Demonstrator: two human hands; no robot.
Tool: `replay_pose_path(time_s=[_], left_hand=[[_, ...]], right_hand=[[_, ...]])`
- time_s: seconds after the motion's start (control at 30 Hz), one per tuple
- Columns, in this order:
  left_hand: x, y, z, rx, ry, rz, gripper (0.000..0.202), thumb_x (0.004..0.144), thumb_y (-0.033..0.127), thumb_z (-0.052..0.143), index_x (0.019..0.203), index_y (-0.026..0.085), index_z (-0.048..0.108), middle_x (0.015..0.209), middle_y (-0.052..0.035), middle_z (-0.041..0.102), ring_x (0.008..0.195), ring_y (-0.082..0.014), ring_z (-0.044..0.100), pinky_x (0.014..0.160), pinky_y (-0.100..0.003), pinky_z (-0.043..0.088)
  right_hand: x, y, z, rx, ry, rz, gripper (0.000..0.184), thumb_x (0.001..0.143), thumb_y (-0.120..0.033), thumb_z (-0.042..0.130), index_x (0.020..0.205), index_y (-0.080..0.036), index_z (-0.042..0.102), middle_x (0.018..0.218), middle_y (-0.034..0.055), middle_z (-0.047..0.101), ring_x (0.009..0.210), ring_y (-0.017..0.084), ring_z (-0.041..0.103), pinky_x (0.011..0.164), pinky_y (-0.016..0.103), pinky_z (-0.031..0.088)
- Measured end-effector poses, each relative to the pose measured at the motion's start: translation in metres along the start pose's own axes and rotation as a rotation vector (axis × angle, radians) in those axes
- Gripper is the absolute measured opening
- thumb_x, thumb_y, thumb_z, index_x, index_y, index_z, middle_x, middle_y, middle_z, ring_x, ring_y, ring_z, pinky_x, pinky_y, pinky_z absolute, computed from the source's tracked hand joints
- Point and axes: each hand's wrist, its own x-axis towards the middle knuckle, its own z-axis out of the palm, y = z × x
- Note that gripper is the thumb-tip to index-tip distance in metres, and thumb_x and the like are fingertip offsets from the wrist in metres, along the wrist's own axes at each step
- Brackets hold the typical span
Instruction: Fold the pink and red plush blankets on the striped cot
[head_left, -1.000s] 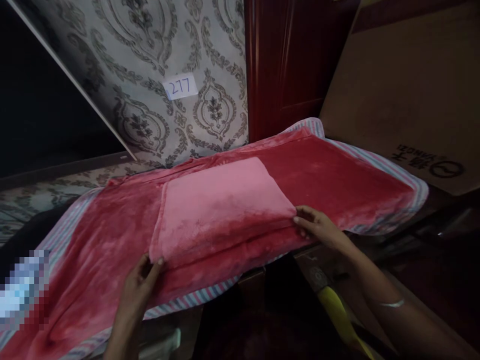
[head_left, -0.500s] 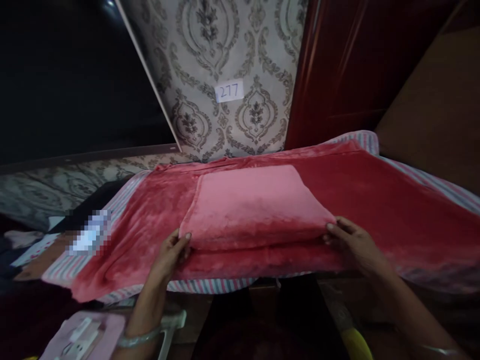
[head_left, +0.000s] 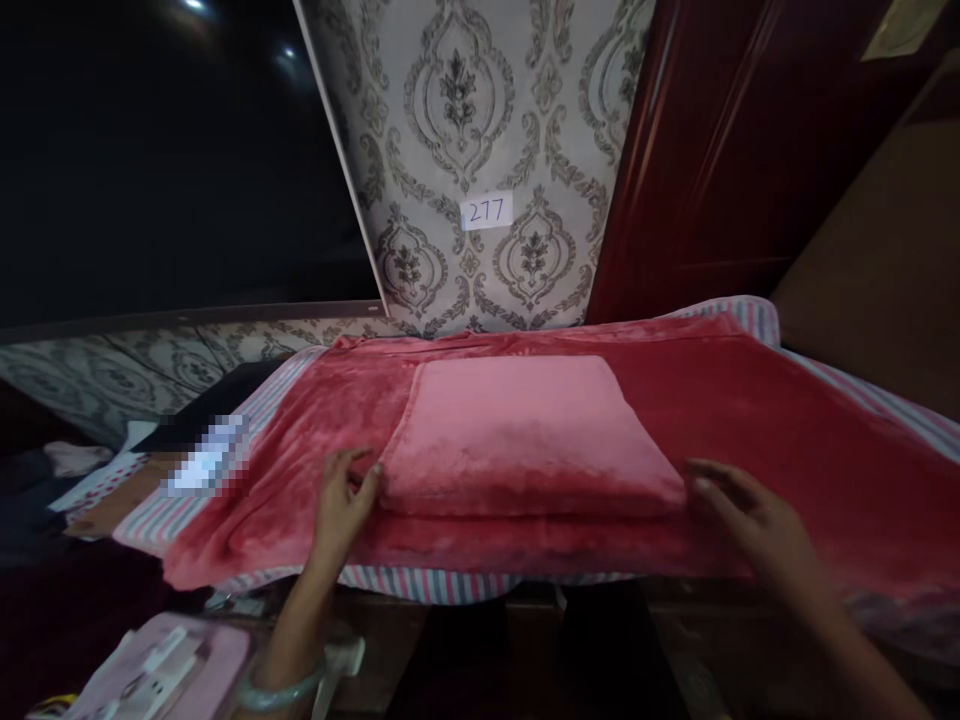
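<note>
Centrally, the folded cloth point(head_left: 517, 430) lies flat on the red blanket point(head_left: 787, 430), with striped fabric point(head_left: 431, 583) showing along the edges. Left hand point(head_left: 339, 505): grip parted, holding nothing, thumb at the cloth's near left corner, contact unclear. Right hand point(head_left: 761, 520): grip parted, holding nothing, just beside the near right corner.

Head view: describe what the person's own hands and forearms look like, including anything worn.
The left hand is ungloved, with a smooth, pale greenish bangle on the left forearm. The right hand is ungloved too. No sleeves show.
</note>
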Motion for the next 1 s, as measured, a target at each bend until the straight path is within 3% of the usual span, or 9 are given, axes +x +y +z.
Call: replay_pose_path(time_s=[0.03,0.1,0.2,0.27,0.4,0.53,0.7,0.87,1.0], left_hand=[[0.003,0.012,0.007,0.075,0.048,0.15,0.04,0.084,0.05,0.059,0.106,0.018,0.07,0.1,-0.0096,0.072,0.077,-0.0212,0.066,0.071,-0.036,0.056],[0.006,0.044,0.029,0.152,-0.023,0.43,0.033,0.094,0.036,0.048,0.113,0.019,0.07,0.11,-0.0108,0.073,0.097,-0.0241,0.069,0.089,-0.042,0.056],[-0.003,0.09,0.075,0.227,-0.42,0.764,0.035,0.1,0.024,0.042,0.123,0.023,0.068,0.12,-0.0099,0.073,0.114,-0.0223,0.066,0.102,-0.041,0.052],[-0.015,0.106,0.105,0.337,-0.596,0.882,0.041,0.101,0.031,0.048,0.138,0.02,0.06,0.136,-0.0138,0.066,0.13,-0.0258,0.058,0.113,-0.046,0.045],[-0.042,0.09,0.147,0.517,-0.665,0.91,0.084,0.09,0.051,0.066,0.16,0.019,0.031,0.164,-0.0215,0.031,0.154,-0.0406,0.023,0.121,-0.064,0.025],[-0.064,0.059,0.163,0.512,-0.574,0.87,0.094,0.084,0.047,0.075,0.162,0.029,0.026,0.171,-0.0176,0.005,0.156,-0.0436,0.006,0.121,-0.067,0.018],[-0.072,0.053,0.161,0.433,-0.559,0.854,0.088,0.086,0.043,0.072,0.161,0.03,0.028,0.172,-0.0133,0.003,0.157,-0.0395,0.005,0.123,-0.063,0.017],[-0.069,0.052,0.161,0.444,-0.574,0.868,0.084,0.088,0.046,0.068,0.16,0.03,0.029,0.172,-0.0131,0.005,0.157,-0.0392,0.005,0.123,-0.063,0.018],[-0.07,0.049,0.165,0.453,-0.56,0.88,0.083,0.087,0.048,0.069,0.159,0.03,0.031,0.172,-0.0139,0.006,0.157,-0.0402,0.005,0.122,-0.062,0.021]], right_hand=[[0.004,-0.011,0.002,-0.064,0.04,-0.114,0.05,0.077,-0.064,0.064,0.102,-0.023,0.073,0.102,0.0107,0.075,0.086,0.028,0.071,0.075,0.044,0.059],[0.012,-0.037,0.015,-0.117,0.019,-0.345,0.042,0.089,-0.057,0.055,0.107,-0.024,0.074,0.112,0.0103,0.074,0.102,0.029,0.069,0.09,0.048,0.057],[0.031,-0.071,0.053,-0.084,-0.226,-0.613,0.036,0.101,-0.045,0.045,0.117,-0.027,0.072,0.122,0.0075,0.073,0.118,0.025,0.065,0.105,0.046,0.051],[0.049,-0.083,0.083,-0.096,-0.414,-0.723,0.039,0.104,-0.039,0.04,0.129,-0.026,0.068,0.133,0.0076,0.069,0.124,0.023,0.062,0.11,0.045,0.048],[0.085,-0.085,0.129,-0.264,-0.748,-0.854,0.049,0.105,-0.037,0.035,0.147,-0.024,0.056,0.151,0.01,0.054,0.143,0.027,0.046,0.119,0.054,0.034],[0.11,-0.08,0.157,-0.464,-0.978,-0.97,0.058,0.103,-0.049,0.044,0.158,-0.029,0.04,0.165,0.009,0.032,0.155,0.032,0.02,0.122,0.064,0.017],[0.155,-0.068,0.182,-0.582,-0.944,-1.028,0.064,0.102,-0.057,0.045,0.16,-0.032,0.034,0.167,0.0096,0.026,0.156,0.034,0.014,0.119,0.07,0.006],[0.213,-0.05,0.205,-0.589,-0.918,-0.858,0.064,0.104,-0.06,0.035,0.161,-0.03,0.033,0.167,0.0098,0.027,0.154,0.034,0.023,0.12,0.066,0.016],[0.233,-0.04,0.215,-0.557,-0.944,-0.744,0.068,0.103,-0.064,0.031,0.16,-0.026,0.037,0.162,0.0099,0.038,0.15,0.033,0.033,0.121,0.06,0.023]])
